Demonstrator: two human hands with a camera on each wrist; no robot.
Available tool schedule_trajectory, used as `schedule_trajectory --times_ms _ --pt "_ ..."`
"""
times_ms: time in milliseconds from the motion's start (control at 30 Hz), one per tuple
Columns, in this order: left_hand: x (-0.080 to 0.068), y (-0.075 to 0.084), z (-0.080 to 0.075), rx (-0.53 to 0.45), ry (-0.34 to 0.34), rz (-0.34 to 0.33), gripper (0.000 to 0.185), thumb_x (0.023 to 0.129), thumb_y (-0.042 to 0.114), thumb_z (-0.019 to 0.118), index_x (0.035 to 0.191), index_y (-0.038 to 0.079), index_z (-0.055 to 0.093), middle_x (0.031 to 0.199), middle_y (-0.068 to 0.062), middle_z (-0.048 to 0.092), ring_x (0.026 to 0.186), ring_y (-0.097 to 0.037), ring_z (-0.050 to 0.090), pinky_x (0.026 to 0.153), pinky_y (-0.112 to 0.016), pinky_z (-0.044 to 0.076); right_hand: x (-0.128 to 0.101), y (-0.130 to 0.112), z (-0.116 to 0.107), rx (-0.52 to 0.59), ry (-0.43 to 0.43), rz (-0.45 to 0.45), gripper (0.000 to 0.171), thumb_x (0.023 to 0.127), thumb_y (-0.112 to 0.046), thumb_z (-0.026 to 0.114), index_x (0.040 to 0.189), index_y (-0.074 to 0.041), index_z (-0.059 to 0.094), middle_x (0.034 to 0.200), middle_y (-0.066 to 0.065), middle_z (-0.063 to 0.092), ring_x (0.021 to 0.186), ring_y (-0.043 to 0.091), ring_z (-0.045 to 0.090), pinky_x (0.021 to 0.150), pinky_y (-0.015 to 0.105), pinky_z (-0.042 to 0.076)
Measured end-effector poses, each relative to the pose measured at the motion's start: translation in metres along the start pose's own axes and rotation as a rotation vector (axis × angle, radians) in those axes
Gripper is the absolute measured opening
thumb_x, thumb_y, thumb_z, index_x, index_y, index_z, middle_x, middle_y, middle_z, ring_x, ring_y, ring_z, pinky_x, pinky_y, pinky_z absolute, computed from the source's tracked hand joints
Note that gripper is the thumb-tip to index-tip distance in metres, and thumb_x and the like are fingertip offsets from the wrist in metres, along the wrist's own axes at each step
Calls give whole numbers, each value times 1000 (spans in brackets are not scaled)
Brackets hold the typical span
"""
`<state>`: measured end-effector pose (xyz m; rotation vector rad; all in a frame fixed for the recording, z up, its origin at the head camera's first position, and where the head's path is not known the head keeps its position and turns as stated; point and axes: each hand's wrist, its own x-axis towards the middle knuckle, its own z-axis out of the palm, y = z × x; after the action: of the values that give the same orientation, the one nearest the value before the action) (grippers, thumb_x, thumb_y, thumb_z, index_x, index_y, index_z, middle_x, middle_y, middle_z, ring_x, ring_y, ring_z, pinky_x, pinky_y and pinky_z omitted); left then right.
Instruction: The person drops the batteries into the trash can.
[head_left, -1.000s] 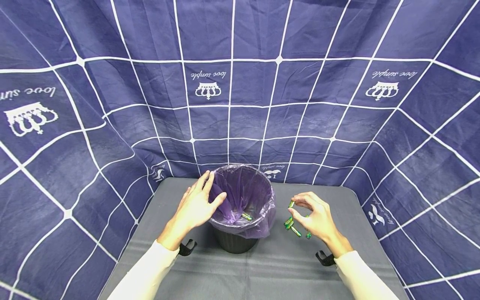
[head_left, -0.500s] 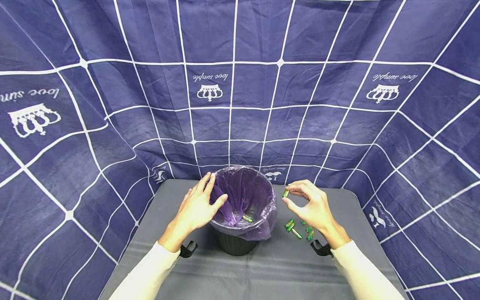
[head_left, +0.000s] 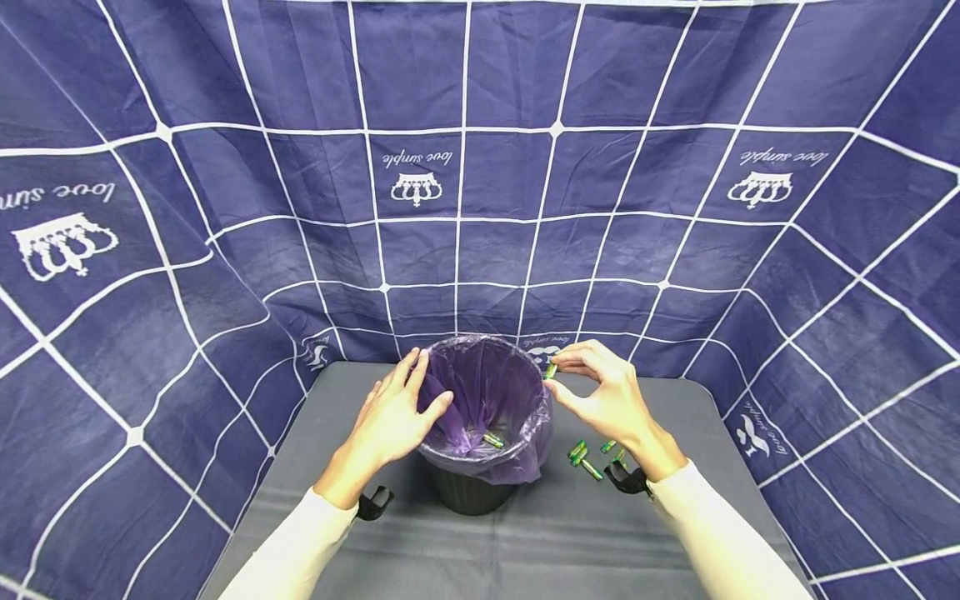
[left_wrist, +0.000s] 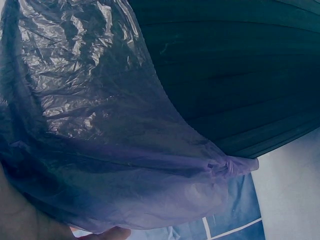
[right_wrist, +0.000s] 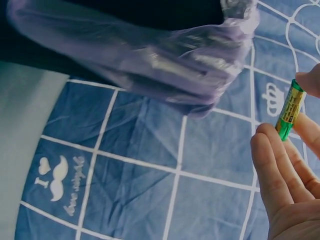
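A black bin (head_left: 471, 493) lined with a thin purple bag (head_left: 536, 454) stands on the grey table. My left hand (head_left: 393, 412) rests at the bin's left rim, fingers extended and thumb over the opening. In the left wrist view, the bag (left_wrist: 125, 165) and the bin's side fill most of the picture. Between thumb and fingertips, my right hand (head_left: 611, 400) pinches a small green and gold battery (right_wrist: 290, 110), held up just beside the bin's right rim. Inside the bin, on the bag's bottom, lies a battery (head_left: 492, 439).
Several green batteries (head_left: 591, 469) lie on the grey table (head_left: 525, 550) to the right of the bin, partly hidden behind the right wrist's black strap mount (head_left: 626, 478). A blue cloth with white lines (head_left: 495, 250) hangs behind and at both sides.
My right hand has moved left and farther away from me, carrying the pinched battery from above the loose batteries to the bin's right rim. The left hand stays at the left rim.
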<state>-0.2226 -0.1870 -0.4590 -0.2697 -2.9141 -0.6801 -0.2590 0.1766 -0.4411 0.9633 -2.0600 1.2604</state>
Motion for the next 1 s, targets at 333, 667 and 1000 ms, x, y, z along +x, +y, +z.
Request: schedule_trajectory --times_ms 333,667,1000 --pt "0 0 1 2 4 4 91 116 65 55 185 10 33 193 -18 30 175 -50 39 139 -80 31 24 -16 13 18 -38 -2 35 86 3 100 117 -6 86 116 9 83 103 29 89 97 31 71" --pt "-1 0 1 6 24 10 90 116 63 58 184 10 35 193 -18 32 171 -54 45 135 -81 35 43 -31 24 -11 -97 37 27 90 -7 100 114 -6 86 112 5 82 100 25 88 95 41 74" --pt "-2 0 1 13 33 17 92 114 64 60 183 9 36 192 -19 34 173 -50 44 135 -80 36 51 -36 27 -45 -137 64 27 91 -12 100 114 -10 87 109 4 82 99 28 87 95 37 73"
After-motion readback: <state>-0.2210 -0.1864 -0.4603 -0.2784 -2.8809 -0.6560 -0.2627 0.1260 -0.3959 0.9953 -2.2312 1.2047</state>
